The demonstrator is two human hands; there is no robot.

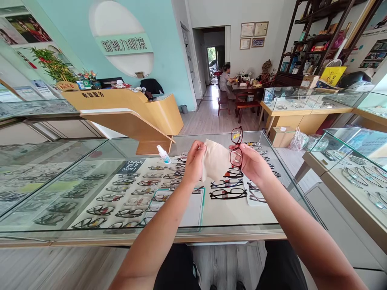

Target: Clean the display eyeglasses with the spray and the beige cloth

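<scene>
My left hand is closed on a beige cleaning cloth, which hangs between my hands above the glass display counter. My right hand grips a pair of dark red glasses, held upright with one lens above the other. The cloth's right edge meets the lower lens. A small white spray bottle lies on the glass top to the left of my left hand.
Inside the counter lie several rows of glasses and black frames. More glass cases stand on the right, a wooden reception desk behind. A person sits at a far table. A dark shelf fills the back right.
</scene>
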